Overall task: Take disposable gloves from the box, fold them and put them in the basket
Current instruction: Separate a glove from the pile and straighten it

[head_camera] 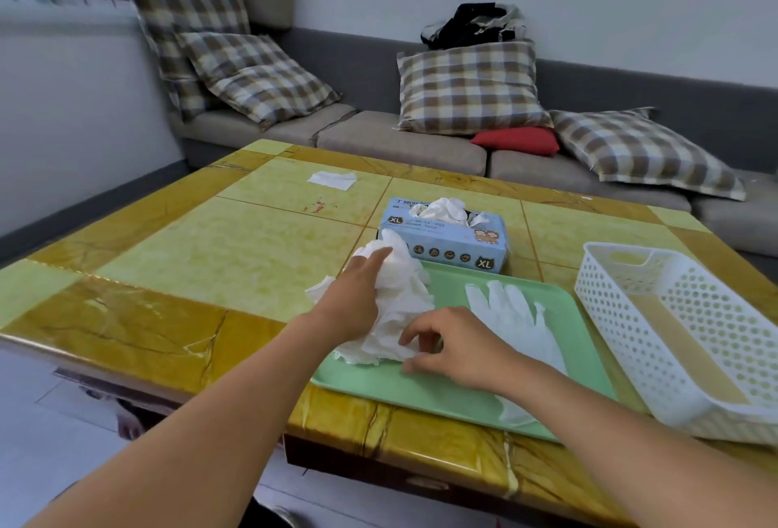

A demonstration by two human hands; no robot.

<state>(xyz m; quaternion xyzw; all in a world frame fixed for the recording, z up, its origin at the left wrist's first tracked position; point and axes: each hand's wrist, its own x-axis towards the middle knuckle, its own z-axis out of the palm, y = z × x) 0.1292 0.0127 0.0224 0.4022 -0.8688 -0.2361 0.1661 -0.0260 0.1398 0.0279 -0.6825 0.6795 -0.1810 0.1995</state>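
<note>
A blue glove box (446,243) marked XL stands on the table, with white gloves bulging from its top opening. In front of it lies a green tray (442,395). A crumpled bunch of white gloves (400,308) sits on the tray's left part. My left hand (358,296) holds this bunch from the left, index finger stretched along its top. My right hand (450,344) pinches the bunch's near edge between thumb and fingers. One flat white glove (513,313) lies spread on the tray, partly under my right wrist. The white perforated basket (673,342) stands to the right.
The yellow tiled table (210,258) has a white folded tissue (331,180) at its far left. Behind it runs a grey sofa (404,140) with checked cushions (467,89), a red cushion (518,141) and a dark bag. The table's near edge is by my forearms.
</note>
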